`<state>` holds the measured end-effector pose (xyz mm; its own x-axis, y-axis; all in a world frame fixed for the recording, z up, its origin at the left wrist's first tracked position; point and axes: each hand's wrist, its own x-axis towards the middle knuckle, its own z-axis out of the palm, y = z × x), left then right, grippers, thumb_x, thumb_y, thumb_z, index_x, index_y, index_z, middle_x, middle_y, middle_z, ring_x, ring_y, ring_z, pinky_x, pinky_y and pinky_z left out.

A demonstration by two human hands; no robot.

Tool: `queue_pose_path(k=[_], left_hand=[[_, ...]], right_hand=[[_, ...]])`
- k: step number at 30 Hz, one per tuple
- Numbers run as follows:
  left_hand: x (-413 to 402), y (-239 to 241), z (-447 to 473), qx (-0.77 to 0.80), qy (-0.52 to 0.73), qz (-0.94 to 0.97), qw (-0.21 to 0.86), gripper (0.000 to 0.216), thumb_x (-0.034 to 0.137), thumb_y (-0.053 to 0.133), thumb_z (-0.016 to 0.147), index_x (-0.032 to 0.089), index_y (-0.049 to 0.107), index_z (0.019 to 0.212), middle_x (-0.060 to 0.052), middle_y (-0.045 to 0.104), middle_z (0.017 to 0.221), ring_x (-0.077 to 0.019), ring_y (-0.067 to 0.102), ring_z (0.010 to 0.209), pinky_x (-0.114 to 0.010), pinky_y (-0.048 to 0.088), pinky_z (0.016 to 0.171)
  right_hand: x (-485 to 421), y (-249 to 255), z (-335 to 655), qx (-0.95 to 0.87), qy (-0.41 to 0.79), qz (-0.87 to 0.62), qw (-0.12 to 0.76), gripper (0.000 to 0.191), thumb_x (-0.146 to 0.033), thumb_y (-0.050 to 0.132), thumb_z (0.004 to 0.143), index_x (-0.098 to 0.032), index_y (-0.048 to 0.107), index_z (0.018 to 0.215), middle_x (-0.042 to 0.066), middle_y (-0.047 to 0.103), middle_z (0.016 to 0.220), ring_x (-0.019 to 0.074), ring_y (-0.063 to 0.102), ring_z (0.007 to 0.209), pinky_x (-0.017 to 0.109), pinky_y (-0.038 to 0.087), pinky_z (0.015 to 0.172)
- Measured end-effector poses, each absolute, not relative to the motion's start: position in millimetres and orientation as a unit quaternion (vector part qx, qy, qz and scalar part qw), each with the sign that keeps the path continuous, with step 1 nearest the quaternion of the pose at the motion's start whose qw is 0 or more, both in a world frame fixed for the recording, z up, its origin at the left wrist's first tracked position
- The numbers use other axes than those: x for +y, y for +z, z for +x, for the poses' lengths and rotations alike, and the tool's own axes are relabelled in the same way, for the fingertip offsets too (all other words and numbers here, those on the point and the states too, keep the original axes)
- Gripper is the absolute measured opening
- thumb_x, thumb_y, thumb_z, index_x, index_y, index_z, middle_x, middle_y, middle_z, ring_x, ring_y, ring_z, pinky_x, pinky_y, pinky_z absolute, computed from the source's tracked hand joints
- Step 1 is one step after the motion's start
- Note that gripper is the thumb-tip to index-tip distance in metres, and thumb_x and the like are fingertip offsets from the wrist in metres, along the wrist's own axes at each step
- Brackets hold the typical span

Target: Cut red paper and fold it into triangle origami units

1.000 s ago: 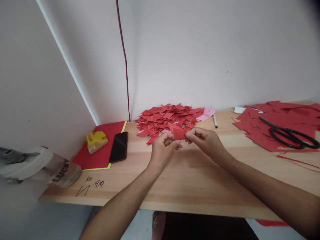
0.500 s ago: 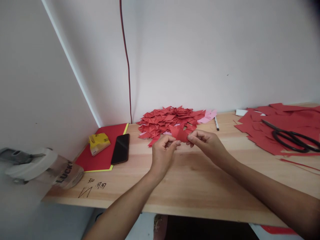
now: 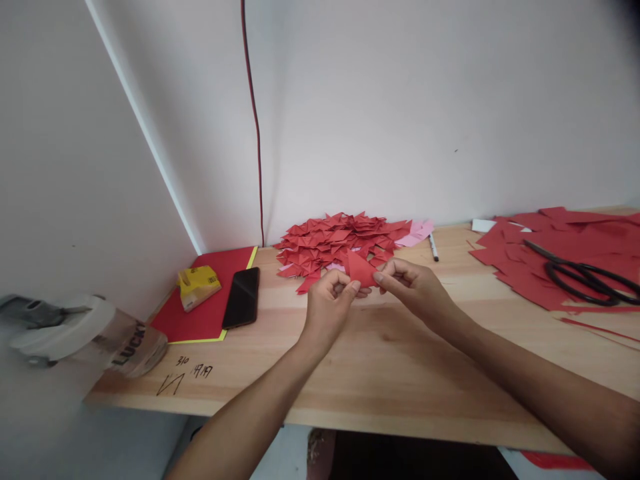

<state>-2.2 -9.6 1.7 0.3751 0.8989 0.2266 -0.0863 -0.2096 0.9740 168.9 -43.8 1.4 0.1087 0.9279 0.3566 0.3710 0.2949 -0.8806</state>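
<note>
Between both hands, above the wooden table, is a small folded piece of red paper point(image 3: 361, 269) with a pointed top. My left hand point(image 3: 331, 301) pinches its lower left corner between thumb and fingers. At the right corner, my right hand point(image 3: 411, 283) grips it the same way, with the thumb on the near side. Just behind the hands lies a heap of folded red paper pieces point(image 3: 335, 237), with some pink paper point(image 3: 420, 232) at its right end.
At the right, black-handled scissors point(image 3: 590, 277) lie on a pile of red paper sheets point(image 3: 520, 267). A marker point(image 3: 433, 247) lies near the wall. Left are a phone point(image 3: 241, 298), a yellow packet point(image 3: 199, 287) on a red folder point(image 3: 175, 327), and a clear tumbler marked LUCKY point(image 3: 135, 347).
The red paper has gone from a wider shape with two raised points to a narrower one with a single peak. My left hand has shifted slightly to the right.
</note>
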Motion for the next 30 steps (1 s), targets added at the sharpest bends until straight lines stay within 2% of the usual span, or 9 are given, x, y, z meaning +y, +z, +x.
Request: queue_pose_path(k=[3, 6, 8, 12, 21, 30], left_hand=[[-8, 2, -1, 0.32, 0.458, 0.597, 0.576, 0.021, 0.03, 0.069, 0.078, 0.015, 0.055, 0.071, -0.004, 0.069, 0.07, -0.0153, 0.069, 0.068, -0.03, 0.053, 0.076], [-6, 0, -1, 0.309, 0.45, 0.589, 0.596, 0.02, 0.029, 0.072, 0.075, 0.015, 0.059, 0.077, -0.003, 0.069, 0.076, -0.0149, 0.069, 0.072, -0.029, 0.053, 0.077], [-3, -1, -3, 0.314, 0.437, 0.608, 0.583, 0.021, 0.029, 0.074, 0.072, 0.014, 0.061, 0.08, -0.003, 0.068, 0.077, -0.0138, 0.067, 0.07, -0.026, 0.051, 0.071], [1, -1, -5, 0.341, 0.421, 0.644, 0.54, 0.018, 0.03, 0.071, 0.075, 0.014, 0.06, 0.073, -0.001, 0.064, 0.065, -0.0111, 0.06, 0.058, -0.022, 0.043, 0.057], [-3, -2, -2, 0.345, 0.45, 0.639, 0.52, 0.018, 0.028, 0.067, 0.077, 0.016, 0.057, 0.069, -0.003, 0.066, 0.065, -0.0127, 0.058, 0.059, -0.025, 0.045, 0.062], [-6, -3, -6, 0.365, 0.441, 0.716, 0.4, 0.018, 0.027, 0.062, 0.084, 0.018, 0.057, 0.069, -0.002, 0.067, 0.07, -0.0146, 0.059, 0.067, -0.026, 0.044, 0.068]], right_hand=[[-43, 0, 170, -0.613, 0.267, -0.525, 0.526, 0.033, -0.045, 0.06, 0.084, -0.02, 0.055, 0.063, 0.002, 0.061, 0.069, 0.0156, 0.055, 0.067, 0.028, 0.042, 0.065], [-42, -1, 172, -0.61, 0.272, -0.526, 0.526, 0.033, -0.046, 0.06, 0.084, -0.02, 0.056, 0.064, 0.002, 0.062, 0.069, 0.0159, 0.056, 0.067, 0.028, 0.043, 0.066], [-42, -3, 172, -0.606, 0.276, -0.529, 0.527, 0.034, -0.047, 0.06, 0.084, -0.02, 0.057, 0.065, 0.002, 0.063, 0.069, 0.0162, 0.057, 0.068, 0.029, 0.043, 0.067], [-41, -5, 171, -0.599, 0.284, -0.53, 0.528, 0.036, -0.05, 0.061, 0.083, -0.019, 0.058, 0.066, 0.003, 0.064, 0.071, 0.0164, 0.057, 0.069, 0.029, 0.043, 0.067], [-42, -3, 169, -0.6, 0.288, -0.533, 0.523, 0.035, -0.05, 0.061, 0.082, -0.019, 0.058, 0.065, 0.003, 0.065, 0.07, 0.0166, 0.058, 0.068, 0.029, 0.042, 0.067], [-42, -5, 169, -0.596, 0.301, -0.541, 0.511, 0.033, -0.046, 0.06, 0.082, -0.02, 0.056, 0.064, 0.003, 0.064, 0.07, 0.0161, 0.057, 0.067, 0.029, 0.042, 0.066]])
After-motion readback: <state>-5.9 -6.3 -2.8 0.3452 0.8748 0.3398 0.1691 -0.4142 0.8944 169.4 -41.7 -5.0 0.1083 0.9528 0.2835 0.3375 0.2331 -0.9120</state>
